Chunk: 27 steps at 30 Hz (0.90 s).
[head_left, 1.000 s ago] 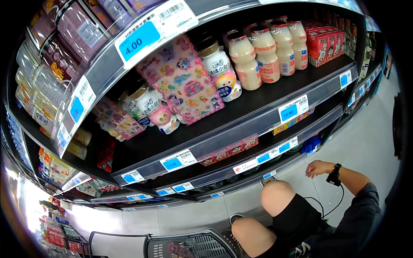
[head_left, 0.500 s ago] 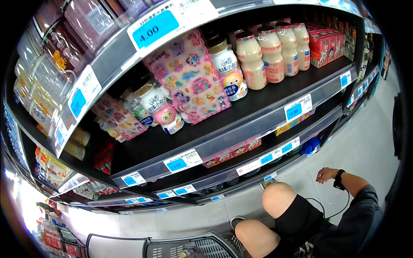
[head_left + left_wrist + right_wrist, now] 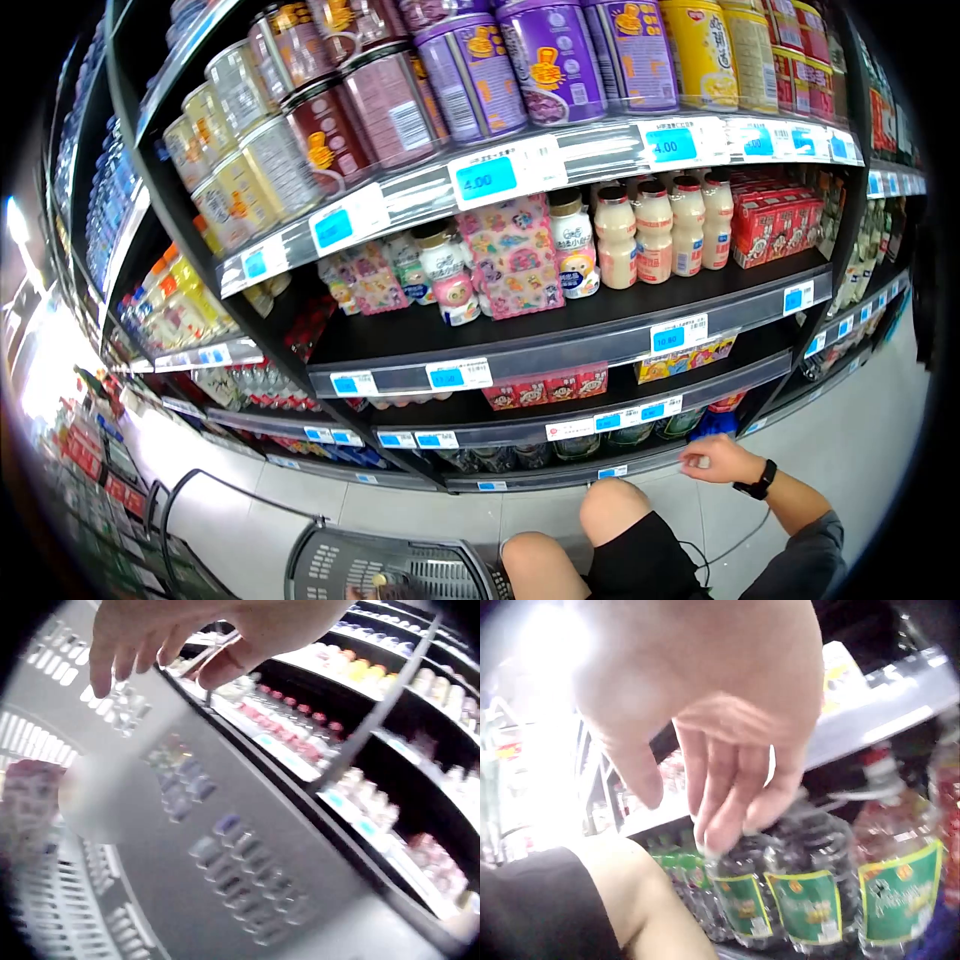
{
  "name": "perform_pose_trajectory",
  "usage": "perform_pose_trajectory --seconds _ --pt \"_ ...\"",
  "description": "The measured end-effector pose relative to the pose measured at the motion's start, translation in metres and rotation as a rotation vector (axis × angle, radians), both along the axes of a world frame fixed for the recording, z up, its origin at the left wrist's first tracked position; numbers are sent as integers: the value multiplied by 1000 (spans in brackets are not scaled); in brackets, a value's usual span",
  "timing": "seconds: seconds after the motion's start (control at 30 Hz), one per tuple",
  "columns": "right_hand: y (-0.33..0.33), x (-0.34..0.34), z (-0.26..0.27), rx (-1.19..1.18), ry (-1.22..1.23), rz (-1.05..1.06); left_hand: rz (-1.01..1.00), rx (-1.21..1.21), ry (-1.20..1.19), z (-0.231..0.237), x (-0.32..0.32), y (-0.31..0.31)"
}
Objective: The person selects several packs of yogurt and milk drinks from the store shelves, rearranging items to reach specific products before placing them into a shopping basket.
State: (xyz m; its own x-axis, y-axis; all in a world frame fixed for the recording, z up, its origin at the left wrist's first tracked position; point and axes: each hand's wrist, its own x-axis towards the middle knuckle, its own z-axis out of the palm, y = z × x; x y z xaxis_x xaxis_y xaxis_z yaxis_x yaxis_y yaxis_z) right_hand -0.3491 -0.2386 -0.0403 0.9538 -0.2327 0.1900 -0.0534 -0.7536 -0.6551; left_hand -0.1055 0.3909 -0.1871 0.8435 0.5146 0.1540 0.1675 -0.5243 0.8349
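Above a grey shopping basket (image 3: 330,560), my left hand (image 3: 202,630) hangs with its fingers apart and holding nothing, as the left wrist view shows. Inside the basket, the left wrist view shows a pale, blurred rounded thing (image 3: 112,799) beside a pink patterned packet (image 3: 30,802). The head view has a small bottle with a gold-coloured lid (image 3: 385,580) in that basket. My right hand (image 3: 722,460) hovers by my knee with fingers loosely bent and nothing in them. Large clear bottles with green labels (image 3: 806,900) stand behind it in the right wrist view.
A shelf unit in front carries cans (image 3: 560,70), white milk-drink bottles (image 3: 450,280), pink sticker sheets (image 3: 515,260), yogurt-drink bottles (image 3: 655,240) and red cartons (image 3: 780,225). Price tags line the shelf edges. A cable (image 3: 740,540) runs near my right arm. More shelves stand at left.
The head view has tilted up and drawn back, so the upper can shelf shows more. The gold-lidded bottle appears in the basket. My right hand stays near my knee.
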Motion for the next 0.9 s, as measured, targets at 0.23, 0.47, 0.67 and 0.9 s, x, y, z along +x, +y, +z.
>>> perform_pose_trajectory --seconds 0.23,0.47,0.67,0.9 --pt "80 116 161 -416 -670 458 -1083 333 501 86 -85 -139" --pt "149 277 243 -563 -947 280 -709 393 298 86 -135 -177" --pt "163 378 302 -714 -216 -242 -804 -75 405 31 -129 -152" --pt "141 462 295 -456 -269 -275 -736 229 147 47 -147 -172"
